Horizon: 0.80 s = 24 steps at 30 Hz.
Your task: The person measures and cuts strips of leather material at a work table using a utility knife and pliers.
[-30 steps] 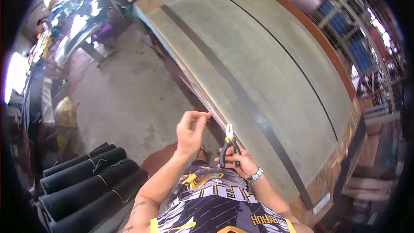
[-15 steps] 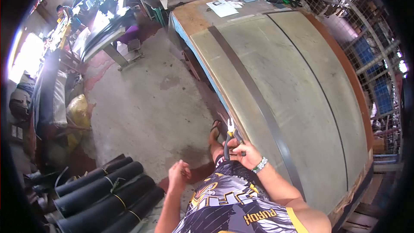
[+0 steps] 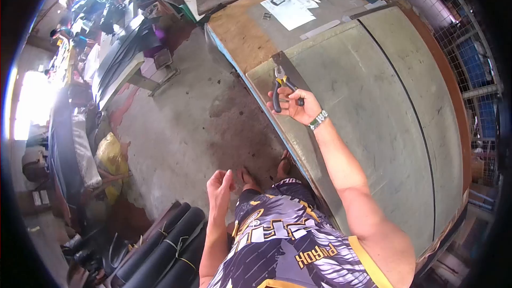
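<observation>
My right hand [image 3: 294, 105] grips a pair of pliers [image 3: 281, 82] with black and yellow handles, its metal jaws pointing toward the table's far end. The handles are spread apart in my fingers. Beneath the pliers and hand runs a dark flat strip [image 3: 291, 69] along the left side of the table [image 3: 352, 96]. Over the concrete floor, my left hand [image 3: 220, 185] hangs away from the table, fingers curled in against the thumb. Whether anything small is inside those fingers is hidden.
White papers [image 3: 288, 10] and small tools lie at the table's far end. A thin black line [image 3: 397, 72] crosses the tabletop lengthwise. Black rolls [image 3: 165, 248] lie on the floor at lower left. A wire mesh [image 3: 464, 26] stands along the right side.
My right hand has carried the pliers forward from the table's near left edge to above the strip's far part. My left hand stays curled. The view has shifted forward along the table.
</observation>
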Each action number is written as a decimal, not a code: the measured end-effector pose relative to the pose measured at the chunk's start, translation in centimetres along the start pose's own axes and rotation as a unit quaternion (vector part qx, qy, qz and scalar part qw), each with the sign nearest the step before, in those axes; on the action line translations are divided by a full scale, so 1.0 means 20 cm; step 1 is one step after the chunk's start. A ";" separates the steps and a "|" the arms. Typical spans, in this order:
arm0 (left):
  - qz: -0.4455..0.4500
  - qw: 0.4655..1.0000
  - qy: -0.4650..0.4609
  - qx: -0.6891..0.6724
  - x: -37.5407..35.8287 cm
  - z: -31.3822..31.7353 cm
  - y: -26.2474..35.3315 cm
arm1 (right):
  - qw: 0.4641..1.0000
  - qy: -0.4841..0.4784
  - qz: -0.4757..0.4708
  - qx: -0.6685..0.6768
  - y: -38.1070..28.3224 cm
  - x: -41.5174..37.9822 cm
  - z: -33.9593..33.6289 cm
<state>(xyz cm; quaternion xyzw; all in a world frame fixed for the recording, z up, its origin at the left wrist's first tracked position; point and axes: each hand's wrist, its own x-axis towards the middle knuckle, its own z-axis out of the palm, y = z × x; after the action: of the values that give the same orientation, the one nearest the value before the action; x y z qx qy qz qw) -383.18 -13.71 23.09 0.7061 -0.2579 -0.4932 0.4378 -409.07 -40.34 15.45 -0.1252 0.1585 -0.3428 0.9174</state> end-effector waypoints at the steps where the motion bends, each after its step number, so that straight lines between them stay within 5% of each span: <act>1: 0.006 1.000 -0.028 0.010 0.09 0.02 0.05 | 1.000 -0.010 0.003 0.018 -0.03 0.04 -0.01; 10: 0.082 0.961 -0.248 0.090 1.01 0.39 0.48 | 0.999 0.043 0.019 0.026 -0.08 0.18 -0.11; 12: 0.190 0.938 -0.267 0.116 1.28 0.55 0.45 | 0.994 0.107 0.025 0.023 -0.08 0.18 -0.06; 16: 0.268 0.894 -0.309 0.182 1.55 0.73 0.65 | 0.983 0.178 0.003 0.051 -0.04 0.19 0.01; 18: 0.221 0.888 -0.348 0.206 1.64 0.78 0.71 | 0.974 0.218 -0.015 0.057 -0.03 0.20 0.00; 21: 0.278 0.882 -0.359 0.124 1.82 0.83 0.54 | 0.969 0.234 -0.045 0.068 0.03 0.21 0.03; 24: 0.125 0.902 -0.399 0.103 1.85 0.75 0.65 | 0.969 0.230 -0.042 0.081 0.03 0.20 0.00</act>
<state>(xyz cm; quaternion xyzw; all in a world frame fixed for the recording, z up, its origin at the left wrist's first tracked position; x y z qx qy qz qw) -382.16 -54.91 15.16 0.4532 -0.5470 -0.6453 0.2809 -405.81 -42.55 14.48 0.0247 0.3315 -0.4125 0.8482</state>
